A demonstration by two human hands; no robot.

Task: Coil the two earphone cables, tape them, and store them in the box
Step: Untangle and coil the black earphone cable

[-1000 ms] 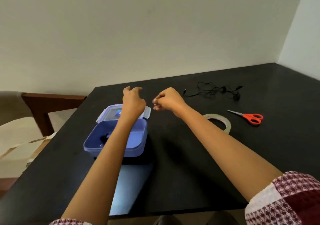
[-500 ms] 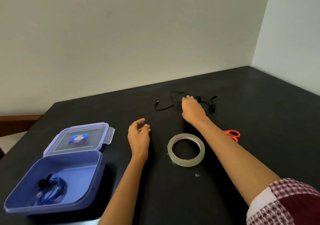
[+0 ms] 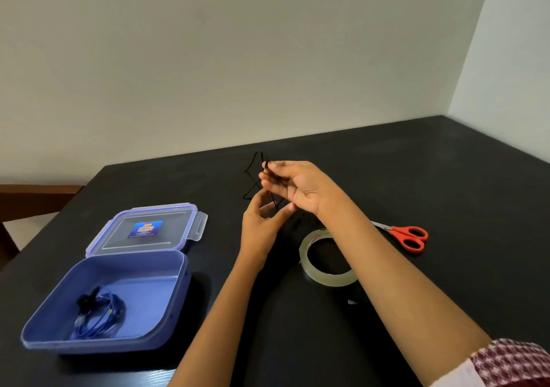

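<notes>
The black earphone cable (image 3: pixel 252 175) hangs above the middle of the table (image 3: pixel 461 184), pinched in the fingertips of the right hand (image 3: pixel 297 187). The left hand (image 3: pixel 260 223) is cupped just below it; whether it grasps the cable cannot be determined. The blue earphone cable (image 3: pixel 101 312) lies coiled in the open box (image 3: pixel 182 285), near left. The tape roll (image 3: pixel 304 248) and scissors (image 3: pixel 407 236) lie to the right.

Blue label (image 3: pixel 145 229) on clear box lid (image 3: pixel 143 228): print too small to read. Tape roll (image 3: pixel 324 260) inner core: reddish marks, illegible.
</notes>
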